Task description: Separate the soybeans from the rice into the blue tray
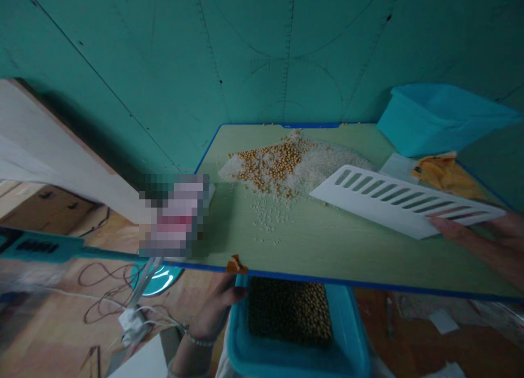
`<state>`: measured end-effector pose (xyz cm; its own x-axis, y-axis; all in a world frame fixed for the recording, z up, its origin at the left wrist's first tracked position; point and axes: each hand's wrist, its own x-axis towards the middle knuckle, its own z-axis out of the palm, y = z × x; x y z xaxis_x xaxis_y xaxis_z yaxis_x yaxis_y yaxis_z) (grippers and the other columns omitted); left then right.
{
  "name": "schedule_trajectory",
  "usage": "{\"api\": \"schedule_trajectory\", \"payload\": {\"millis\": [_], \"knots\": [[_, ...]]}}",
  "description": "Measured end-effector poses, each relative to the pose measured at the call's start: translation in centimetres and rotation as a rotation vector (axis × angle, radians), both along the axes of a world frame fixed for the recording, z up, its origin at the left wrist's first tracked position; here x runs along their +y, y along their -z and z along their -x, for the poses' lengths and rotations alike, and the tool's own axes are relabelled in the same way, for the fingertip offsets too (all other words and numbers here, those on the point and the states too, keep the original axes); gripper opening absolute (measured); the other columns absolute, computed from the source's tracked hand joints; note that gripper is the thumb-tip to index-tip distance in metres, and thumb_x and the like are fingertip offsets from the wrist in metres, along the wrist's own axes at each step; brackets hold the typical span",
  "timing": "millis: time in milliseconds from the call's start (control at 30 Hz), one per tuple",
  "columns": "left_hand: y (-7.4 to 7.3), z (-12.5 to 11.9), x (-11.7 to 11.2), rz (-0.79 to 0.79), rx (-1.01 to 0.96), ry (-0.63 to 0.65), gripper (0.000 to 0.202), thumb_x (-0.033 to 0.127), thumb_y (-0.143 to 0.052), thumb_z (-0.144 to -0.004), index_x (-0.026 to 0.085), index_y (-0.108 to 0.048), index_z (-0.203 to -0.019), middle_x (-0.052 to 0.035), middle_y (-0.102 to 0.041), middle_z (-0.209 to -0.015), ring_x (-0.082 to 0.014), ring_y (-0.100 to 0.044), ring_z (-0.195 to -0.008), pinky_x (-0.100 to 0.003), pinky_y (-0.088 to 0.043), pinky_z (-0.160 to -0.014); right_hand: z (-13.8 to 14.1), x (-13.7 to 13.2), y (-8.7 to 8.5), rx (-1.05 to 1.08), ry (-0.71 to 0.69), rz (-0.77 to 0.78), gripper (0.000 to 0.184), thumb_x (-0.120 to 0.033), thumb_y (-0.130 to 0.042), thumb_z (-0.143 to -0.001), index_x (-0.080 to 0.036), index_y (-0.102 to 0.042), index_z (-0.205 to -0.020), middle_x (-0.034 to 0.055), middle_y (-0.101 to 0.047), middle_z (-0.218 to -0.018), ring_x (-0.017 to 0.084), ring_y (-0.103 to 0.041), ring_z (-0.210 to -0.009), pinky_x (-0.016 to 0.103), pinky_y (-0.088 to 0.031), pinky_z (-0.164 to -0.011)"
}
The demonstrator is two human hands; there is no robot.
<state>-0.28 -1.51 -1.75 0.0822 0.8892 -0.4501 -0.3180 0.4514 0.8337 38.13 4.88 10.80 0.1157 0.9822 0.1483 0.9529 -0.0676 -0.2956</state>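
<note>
My right hand (483,238) grips the right end of a long white plastic piece (380,208) with a row of slots. Its far end hovers near the right side of a pile of white rice-like grains (335,162) mixed with yellowish soybeans (274,162) on the pale green tabletop (327,247). Below the table's front edge, my left hand (221,304) is closed at the upper left corner of a blue plastic container (352,340). Soybeans (307,312) lie inside it, partly in shadow. Some left fingertips are hidden under the table edge.
A light blue bin (434,121) stands at the back right, beside an orange cloth (450,173). A blurred-out device (178,217) is at the table's left edge. White cables (139,318) and a blue-green round object (158,279) are below left. A green wall (254,50) closes the back.
</note>
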Motion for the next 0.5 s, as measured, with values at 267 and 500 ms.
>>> {"api": "schedule_trajectory", "payload": {"millis": [267, 500], "knots": [[-0.1, 0.0, 0.1, 0.033, -0.030, 0.031, 0.031, 0.024, -0.073, -0.060, 0.027, -0.080, -0.090, -0.0024, -0.078, -0.114, -0.0355, -0.048, -0.135, -0.046, -0.028, -0.119, 1.1, 0.9, -0.3, 0.262, 0.062, -0.022, 0.015, -0.040, -0.055, -0.081, -0.029, -0.065, -0.076, 0.0067, -0.078, -0.097, 0.030, -0.071, -0.088, 0.042, -0.056, -0.070], [0.2, 0.2, -0.1, 0.058, -0.022, 0.003, 0.034, 0.023, -0.073, -0.058, 0.027, -0.081, -0.090, 0.0002, -0.079, -0.114, -0.0375, -0.045, -0.137, -0.047, -0.026, -0.119, 0.8, 1.4, -0.6, 0.232, 0.079, 0.055, 0.017, -0.042, -0.056, -0.077, -0.028, -0.065, -0.075, 0.0077, -0.078, -0.093, 0.029, -0.072, -0.079, 0.042, -0.056, -0.069]]}}
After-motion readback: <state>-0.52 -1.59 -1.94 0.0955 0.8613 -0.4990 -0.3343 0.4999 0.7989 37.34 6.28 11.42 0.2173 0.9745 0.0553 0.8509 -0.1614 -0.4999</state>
